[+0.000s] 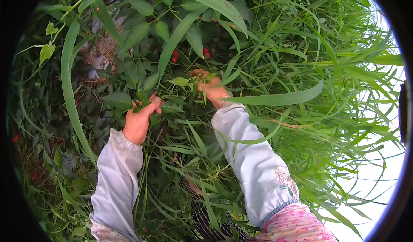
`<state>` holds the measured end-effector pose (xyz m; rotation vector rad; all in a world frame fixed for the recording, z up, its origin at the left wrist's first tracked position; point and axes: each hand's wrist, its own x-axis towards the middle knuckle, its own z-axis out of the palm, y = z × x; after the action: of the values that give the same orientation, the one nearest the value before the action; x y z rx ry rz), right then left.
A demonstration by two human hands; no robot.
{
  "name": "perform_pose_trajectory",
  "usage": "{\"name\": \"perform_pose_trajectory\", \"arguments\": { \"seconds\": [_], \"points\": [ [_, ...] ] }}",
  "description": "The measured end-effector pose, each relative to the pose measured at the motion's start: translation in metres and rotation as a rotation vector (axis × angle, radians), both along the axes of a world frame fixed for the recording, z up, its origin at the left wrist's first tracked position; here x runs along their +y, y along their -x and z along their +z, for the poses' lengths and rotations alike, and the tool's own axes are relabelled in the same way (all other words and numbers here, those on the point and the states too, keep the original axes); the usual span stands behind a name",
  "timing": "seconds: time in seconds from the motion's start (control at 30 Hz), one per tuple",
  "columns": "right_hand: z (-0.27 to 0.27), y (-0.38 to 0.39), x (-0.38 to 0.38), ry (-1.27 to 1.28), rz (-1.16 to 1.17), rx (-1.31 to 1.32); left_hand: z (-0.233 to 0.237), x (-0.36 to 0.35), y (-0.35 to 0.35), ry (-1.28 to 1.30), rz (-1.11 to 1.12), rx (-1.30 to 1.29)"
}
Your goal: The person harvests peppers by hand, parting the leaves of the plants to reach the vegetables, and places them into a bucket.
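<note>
Both my hands are among the leaves of a pepper plant (118,100). My left hand (141,118) is closed at a leafy stem, its fingers partly covered by leaves; what it grips is hard to make out. To its right, my right hand (211,89) has curled fingers around green stems and small leaves. Just above my right hand hang two red peppers, one on the left (174,56) and one on the right (206,52), neither touched by my fingers. Pale sleeves cover both forearms.
Long grass blades (284,98) cross over my right wrist, and one arches down the left side (69,83). Dense tall grass (335,126) fills the right. Pale ground cover (100,61) shows at the upper left. Striped dark fabric (206,220) lies at the bottom.
</note>
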<state>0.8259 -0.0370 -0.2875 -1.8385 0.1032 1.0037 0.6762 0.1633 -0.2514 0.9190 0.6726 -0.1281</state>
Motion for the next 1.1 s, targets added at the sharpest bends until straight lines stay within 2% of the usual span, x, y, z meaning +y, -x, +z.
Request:
{"name": "perform_pose_trajectory", "arguments": {
  "seconds": [0.13, 0.17, 0.3, 0.4, 0.57, 0.67, 0.77, 0.87, 0.97, 1.03, 1.1],
  "points": [
    [0.003, -0.014, 0.013, 0.001, 0.06, 0.128, 0.001, 0.002, 0.0, 0.043, 0.029, -0.019],
    [-0.004, -0.017, 0.016, -0.011, 0.147, -0.02, 0.002, 0.002, 0.0, 0.05, 0.045, -0.005],
    [-0.005, -0.01, 0.025, 0.107, 0.22, -0.053, -0.005, 0.004, 0.005, 0.064, 0.067, -0.005],
    [0.009, 0.005, 0.025, 0.467, 0.211, -0.138, 0.002, 0.005, 0.001, 0.073, -0.003, -0.018],
    [0.008, 0.02, 0.018, 0.531, 0.203, -0.386, 0.006, 0.005, -0.004, 0.013, -0.025, -0.018],
    [0.021, 0.02, 0.021, 0.554, 0.223, -0.416, 0.0, 0.003, 0.0, 0.015, -0.027, -0.031],
    [0.049, 0.011, 0.03, 0.501, 0.28, -0.364, -0.001, 0.005, 0.0, 0.034, -0.032, -0.03],
    [0.041, 0.006, 0.016, 0.43, 0.224, -0.344, -0.001, 0.004, -0.005, 0.032, -0.011, -0.055],
    [0.059, 0.017, 0.016, 0.117, 0.087, -0.015, 0.003, 0.007, -0.008, -0.035, -0.02, -0.017],
    [0.056, 0.059, 0.008, 0.188, 0.174, -0.019, -0.001, 0.014, -0.006, -0.025, -0.009, 0.006],
    [0.059, 0.067, -0.001, 0.122, 0.085, 0.034, -0.004, 0.018, -0.005, 0.021, 0.034, 0.024]
  ]
}}
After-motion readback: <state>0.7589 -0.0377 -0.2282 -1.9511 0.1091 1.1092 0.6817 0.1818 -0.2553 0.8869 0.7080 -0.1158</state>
